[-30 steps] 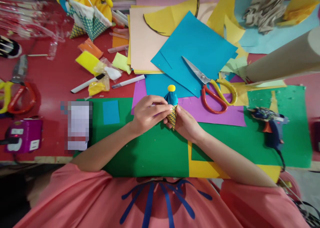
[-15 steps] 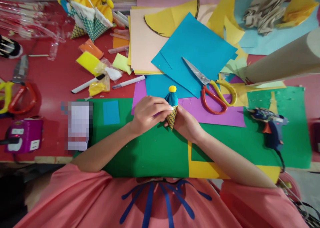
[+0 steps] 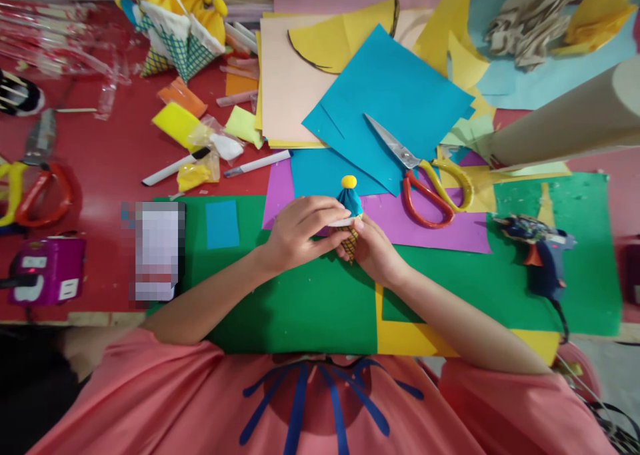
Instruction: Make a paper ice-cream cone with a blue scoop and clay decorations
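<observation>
Above the green sheet (image 3: 280,302) I hold a small craft ice cream cone (image 3: 351,247), yellow with a dark criss-cross pattern. Its blue crinkled top (image 3: 349,202) carries a yellow ball (image 3: 349,182). My right hand (image 3: 381,252) is closed around the cone from the right, with the thumb near its rim. From the left, my left hand (image 3: 300,232) closes on a white strip (image 3: 342,222), which lies across the cone's rim. The fingers partly hide both strip and cone. What the strip is made of I cannot tell.
Scissors (image 3: 410,165) with red and yellow handles lie beyond my right hand. A glue gun (image 3: 545,255) rests at the right, a phone (image 3: 159,252) at the left. Finished cones (image 3: 180,22) stand at the back left. A large roll (image 3: 570,118) lies at the right.
The cone and both hands have shifted slightly right and down. More of the white strip shows across the rim, and my left fingers have straightened over it.
</observation>
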Available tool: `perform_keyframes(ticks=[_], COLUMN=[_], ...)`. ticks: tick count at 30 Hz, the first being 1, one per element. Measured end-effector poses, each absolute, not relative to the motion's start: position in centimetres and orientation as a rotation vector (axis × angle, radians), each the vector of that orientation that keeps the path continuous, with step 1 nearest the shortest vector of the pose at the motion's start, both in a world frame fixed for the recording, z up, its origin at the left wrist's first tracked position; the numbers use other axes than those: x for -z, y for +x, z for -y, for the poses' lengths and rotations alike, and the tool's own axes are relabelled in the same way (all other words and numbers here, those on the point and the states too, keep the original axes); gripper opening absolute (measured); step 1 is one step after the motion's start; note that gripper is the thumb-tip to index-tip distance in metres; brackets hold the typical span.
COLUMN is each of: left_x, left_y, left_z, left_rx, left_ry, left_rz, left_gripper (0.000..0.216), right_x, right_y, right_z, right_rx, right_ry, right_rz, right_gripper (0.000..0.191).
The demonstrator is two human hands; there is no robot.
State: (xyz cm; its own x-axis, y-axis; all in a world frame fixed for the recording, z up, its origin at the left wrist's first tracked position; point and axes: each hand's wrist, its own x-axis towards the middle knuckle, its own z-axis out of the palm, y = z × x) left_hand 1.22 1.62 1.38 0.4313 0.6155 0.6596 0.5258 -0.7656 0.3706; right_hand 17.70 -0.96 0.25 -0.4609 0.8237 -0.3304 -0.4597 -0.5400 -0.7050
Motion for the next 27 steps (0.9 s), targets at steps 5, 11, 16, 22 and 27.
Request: perform_keyframes(ticks=[5,11,16,22,27], left_x=[-1.61,-1.65,-1.73,-1.6,-2.0], left_y=[1.15,1.25,1.3,1.3,1.23], left_z=[-1.74,-1.64,-1.52,-1.33,-1.59], left_rx=[-1.3,-1.278,-1.258,-1.244,-1.234], left_ry=[2.48,2.48,2.487,2.447,2.433], left_rz=[-0.993,-1.027,-1.028,-1.043,-0.961], left_gripper=[0.014,0.011,0.011,0.009,0.022], right_x=[-0.12,-0.05,0.15,0.35,0.1], right_y=[17.78,17.68,17.65,17.6,17.78], right_z=[0.97,1.01,1.03,1.1,1.01], right_rx=[-2.07,-2.071,-2.093,-2.114,-2.133], right_ry=[-0.817,-0.82,-0.765,-0.768,-0.77], right_rz=[0.659,0.684,0.702,0.709,0.699], right_gripper=[0.043,0.043,0.043,0.044,0.048])
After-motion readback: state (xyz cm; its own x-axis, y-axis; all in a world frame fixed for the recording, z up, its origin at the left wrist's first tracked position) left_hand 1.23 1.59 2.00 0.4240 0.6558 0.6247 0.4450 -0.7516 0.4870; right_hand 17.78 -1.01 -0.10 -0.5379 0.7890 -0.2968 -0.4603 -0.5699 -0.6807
